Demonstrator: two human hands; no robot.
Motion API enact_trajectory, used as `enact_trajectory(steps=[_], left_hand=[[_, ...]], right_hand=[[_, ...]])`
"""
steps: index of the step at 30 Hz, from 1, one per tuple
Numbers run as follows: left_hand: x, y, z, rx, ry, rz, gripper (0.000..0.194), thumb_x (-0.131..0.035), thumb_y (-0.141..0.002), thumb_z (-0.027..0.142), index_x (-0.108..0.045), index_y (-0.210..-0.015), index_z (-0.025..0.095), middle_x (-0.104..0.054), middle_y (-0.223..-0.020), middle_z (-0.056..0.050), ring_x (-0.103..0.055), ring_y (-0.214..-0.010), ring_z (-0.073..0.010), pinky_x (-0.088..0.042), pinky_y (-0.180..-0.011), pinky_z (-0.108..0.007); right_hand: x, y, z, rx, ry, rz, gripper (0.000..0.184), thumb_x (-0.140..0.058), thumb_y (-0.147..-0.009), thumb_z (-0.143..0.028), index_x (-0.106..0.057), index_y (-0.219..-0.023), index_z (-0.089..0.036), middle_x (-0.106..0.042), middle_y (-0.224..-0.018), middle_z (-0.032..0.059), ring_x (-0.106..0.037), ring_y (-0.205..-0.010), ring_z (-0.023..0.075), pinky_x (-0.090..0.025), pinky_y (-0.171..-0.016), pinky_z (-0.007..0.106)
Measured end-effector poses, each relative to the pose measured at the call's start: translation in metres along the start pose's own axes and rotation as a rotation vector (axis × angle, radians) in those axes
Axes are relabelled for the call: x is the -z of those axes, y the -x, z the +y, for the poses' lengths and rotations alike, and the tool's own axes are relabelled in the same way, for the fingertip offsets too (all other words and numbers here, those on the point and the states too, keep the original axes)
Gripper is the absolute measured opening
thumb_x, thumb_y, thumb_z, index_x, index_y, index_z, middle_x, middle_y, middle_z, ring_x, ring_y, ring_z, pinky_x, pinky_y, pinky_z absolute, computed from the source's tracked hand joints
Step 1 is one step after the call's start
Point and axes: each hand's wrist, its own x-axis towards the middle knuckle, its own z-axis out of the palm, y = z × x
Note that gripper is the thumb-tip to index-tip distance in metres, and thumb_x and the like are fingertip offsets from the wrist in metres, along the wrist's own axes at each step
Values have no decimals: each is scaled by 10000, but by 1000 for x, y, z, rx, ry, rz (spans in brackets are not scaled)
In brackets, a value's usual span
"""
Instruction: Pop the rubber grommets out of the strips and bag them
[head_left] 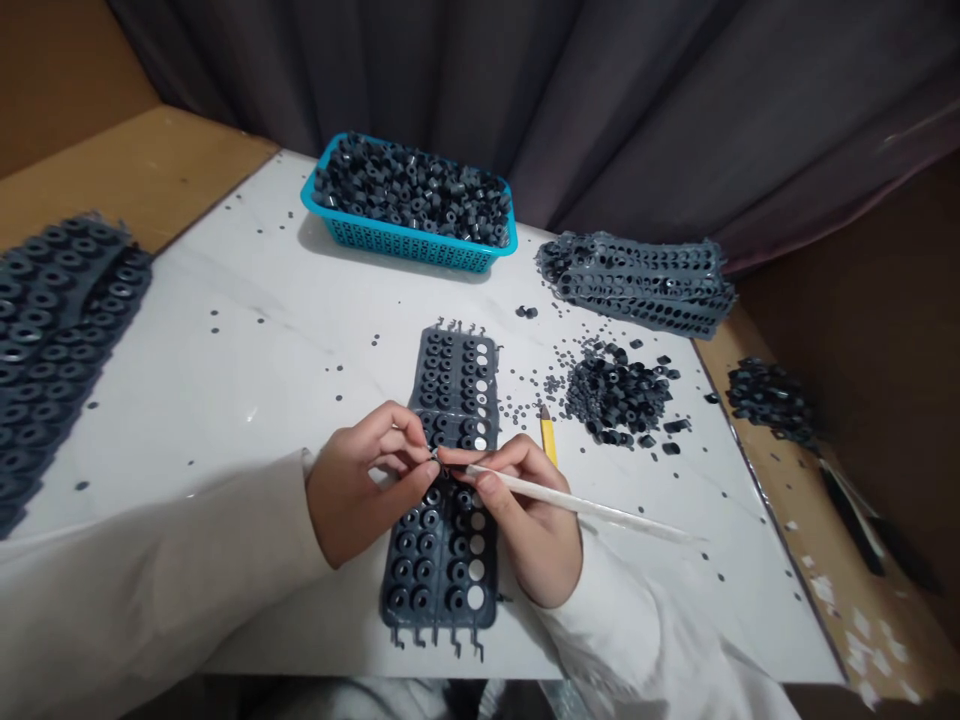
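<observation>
Desk setup: wooden desk [142, 170], dark curtain [450, 80] behind, white marble-look board [225, 330] on top. Board seems to serve as the work surface, light enough for dark parts to show up

Far edge: teal plastic basket [405, 250], full of ring-shaped dark grey parts. Probably parked there to stay out of the hands' way

Sides: stack of moulded sheets [637, 285] at right, another large stack [52, 320] at left, both apparently kept aside so the middle stays free. Loose pile of dark parts [616, 395] right of centre, smaller pile [772, 400] on the desk beyond the board, small bits scattered around

Centre: dark grey moulded sheet [450, 380] lies lengthwise directly in front of the person, between both forearms, easy reach for both hands. Outer column of holes is empty, white board showing through. Yellow pencil [548, 437] lies just beyond the right hand

Right hand [525, 520] is closed in a pen grip on a slim white-handled pick [585, 505], tip down at the sheet. Left hand [367, 485] is curled, thumb and forefinger pinched at the tip; whatever small item is held there is too small to tell
</observation>
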Motion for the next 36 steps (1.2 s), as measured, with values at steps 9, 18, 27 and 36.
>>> enact_trajectory(steps=[9, 18, 27, 36], left_hand=[[-1, -1, 1, -3, -12, 0, 156, -578, -780, 219, -430, -827, 198, -624, -652, 38, -545, -558, -85, -440, -551, -187], [-2, -1, 0, 2, -12, 4, 157, -581, -772, 214, -433, -822, 196, -624, -647, 41, -544, -558, -84, -445, -552, -188], [-2, -1, 1, 2, -16, 13, 154, -581, -763, 212, -438, -819, 197, -627, -640, 38, -558, -560, -91, -444, -546, -192], [-2, -3, 0, 12, -13, 7, 161, -585, -760, 212, -436, -821, 199, -640, -650, 33, -568, -577, -93, -461, -561, -193]], right_hand=[[0, 2, 1, 38, 19, -9, 79, -599, -847, -222, -539, -799, -209, -731, -991, 60, -682, -949, 176, -540, -833, 338], [-1, 1, 2, 90, 89, 0, 74, -599, -845, -224, -541, -801, -207, -733, -972, 67, -678, -967, 199, -541, -827, 352], [0, 3, 5, 124, 93, -3, 61, -599, -844, -208, -547, -814, -213, -731, -978, 69, -673, -979, 202, -540, -826, 358], [0, 3, 6, 133, 100, -4, 56, -597, -845, -198, -550, -816, -210, -728, -981, 73, -676, -966, 201, -535, -826, 358]])
